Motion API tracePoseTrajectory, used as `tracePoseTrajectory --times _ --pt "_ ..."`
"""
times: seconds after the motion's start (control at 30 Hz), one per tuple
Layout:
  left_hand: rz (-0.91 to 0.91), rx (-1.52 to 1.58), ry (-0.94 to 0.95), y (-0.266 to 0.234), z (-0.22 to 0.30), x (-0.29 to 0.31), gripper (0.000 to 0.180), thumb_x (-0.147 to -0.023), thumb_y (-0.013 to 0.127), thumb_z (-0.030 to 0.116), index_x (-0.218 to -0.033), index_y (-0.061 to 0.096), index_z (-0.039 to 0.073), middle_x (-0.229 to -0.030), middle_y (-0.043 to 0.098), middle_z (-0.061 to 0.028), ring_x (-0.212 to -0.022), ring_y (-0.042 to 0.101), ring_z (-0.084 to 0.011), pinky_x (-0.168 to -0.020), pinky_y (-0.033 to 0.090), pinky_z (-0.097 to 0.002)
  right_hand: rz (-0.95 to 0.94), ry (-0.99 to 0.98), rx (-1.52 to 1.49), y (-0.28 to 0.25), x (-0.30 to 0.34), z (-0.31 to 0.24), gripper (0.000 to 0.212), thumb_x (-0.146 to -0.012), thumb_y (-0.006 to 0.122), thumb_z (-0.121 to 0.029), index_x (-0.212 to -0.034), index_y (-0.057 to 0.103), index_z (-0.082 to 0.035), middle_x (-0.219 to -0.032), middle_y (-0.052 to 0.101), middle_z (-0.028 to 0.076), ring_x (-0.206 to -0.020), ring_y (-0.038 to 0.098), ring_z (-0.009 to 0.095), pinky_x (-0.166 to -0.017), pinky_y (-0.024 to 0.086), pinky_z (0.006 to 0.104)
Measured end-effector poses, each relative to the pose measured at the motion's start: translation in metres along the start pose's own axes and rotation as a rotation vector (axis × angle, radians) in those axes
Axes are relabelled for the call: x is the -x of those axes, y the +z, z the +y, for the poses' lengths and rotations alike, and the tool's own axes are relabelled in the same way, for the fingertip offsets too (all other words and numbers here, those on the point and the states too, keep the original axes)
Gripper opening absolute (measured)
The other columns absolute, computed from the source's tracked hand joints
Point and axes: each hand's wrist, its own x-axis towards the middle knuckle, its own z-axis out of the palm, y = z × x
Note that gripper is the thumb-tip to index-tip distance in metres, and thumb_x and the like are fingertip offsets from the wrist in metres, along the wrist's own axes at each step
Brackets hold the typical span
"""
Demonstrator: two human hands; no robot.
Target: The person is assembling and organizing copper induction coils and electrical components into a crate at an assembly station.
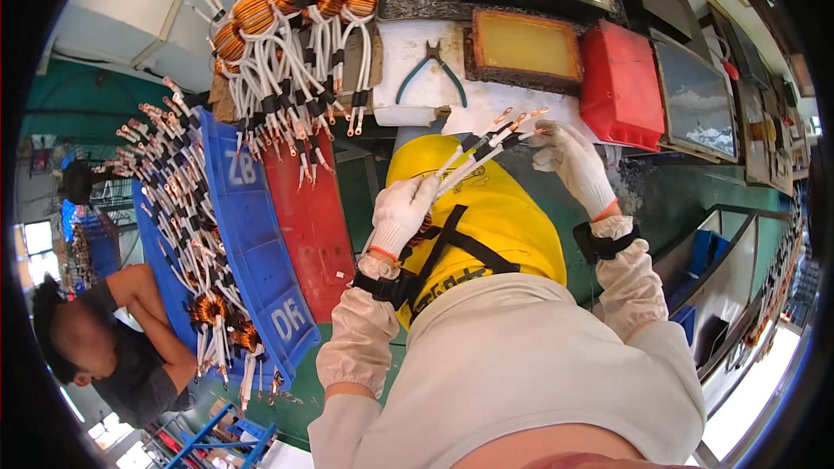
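Note:
My left hand point(401, 215), in a white glove, is closed around a bundle of white cables point(458, 167) above my yellow apron point(512, 217). The cables have black sleeves and bare copper lugs at their far ends. A bit of copper winding shows beneath this hand, mostly hidden by it. My right hand point(569, 161), gloved too, has its fingers bent together at the end of one cable, beside the lugs. Beyond the cables, blue-handled cutting pliers point(432, 69) lie spread on a white sheet point(401, 42) on the bench.
Copper-wound ring coils point(254, 14) with white leads pile up at the bench's left. A blue crate point(252, 217) of similar coils stands left, beside a red panel point(304, 226). A yellow-surfaced tray point(526, 45) and red box point(618, 87) are ahead. Another person point(130, 339) is at far left.

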Motion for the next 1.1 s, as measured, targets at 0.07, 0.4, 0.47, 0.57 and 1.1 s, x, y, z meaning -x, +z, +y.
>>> tracePoseTrajectory --times 0.07,0.4,0.47,0.57,1.1 --pt "-0.031 -0.061 -0.021 0.002 0.003 -0.002 0.048 -0.094 0.041 0.047 -0.089 0.069 0.009 -0.074 0.065 -0.0143 -0.075 0.064 -0.0329 -0.069 0.048 -0.0439 -0.006 -0.014 0.022 0.000 0.003 0.000 0.036 -0.099 0.047 -0.024 -0.124 0.051 0.002 -0.106 0.063 0.011 -0.080 0.062 0.016 -0.077 0.053 0.0311" --pt "-0.067 -0.014 -0.007 0.004 -0.003 0.000 0.049 -0.093 0.042 0.047 -0.082 0.067 0.007 -0.071 0.064 -0.0153 -0.074 0.062 -0.0344 -0.070 0.047 -0.0443 -0.182 -0.037 -0.107 -0.006 -0.003 0.010 0.039 -0.100 0.048 -0.028 -0.123 0.051 0.004 -0.105 0.063 0.011 -0.088 0.063 0.017 -0.081 0.053 0.0309" --pt "-0.076 -0.027 0.009 0.003 -0.001 -0.001 0.048 -0.093 0.042 0.047 -0.081 0.066 0.007 -0.070 0.063 -0.0155 -0.073 0.062 -0.0346 -0.069 0.047 -0.0446 -0.251 -0.058 -0.089 -0.014 -0.007 0.013 0.040 -0.100 0.048 -0.030 -0.122 0.051 0.003 -0.106 0.063 0.012 -0.089 0.064 0.018 -0.082 0.053 0.0316" --pt "-0.070 -0.082 0.053 0.004 -0.006 -0.002 0.048 -0.093 0.042 0.047 -0.081 0.066 0.007 -0.069 0.062 -0.0154 -0.072 0.061 -0.0344 -0.068 0.046 -0.0444 -0.245 0.049 -0.126 -0.026 -0.013 0.017 0.039 -0.100 0.048 -0.031 -0.119 0.052 0.003 -0.106 0.063 0.013 -0.088 0.064 0.019 -0.082 0.053 0.0322" --pt "-0.133 -0.188 0.024 0.005 0.004 -0.004 0.050 -0.092 0.043 0.048 -0.079 0.066 0.006 -0.076 0.063 -0.0162 -0.078 0.062 -0.0332 -0.071 0.046 -0.0445 0.076 -0.505 1.062 0.026 0.023 -0.033 0.035 -0.079 0.074 -0.016 -0.110 0.060 -0.007 -0.100 0.064 0.008 -0.085 0.064 0.018 -0.074 0.053 0.0288"
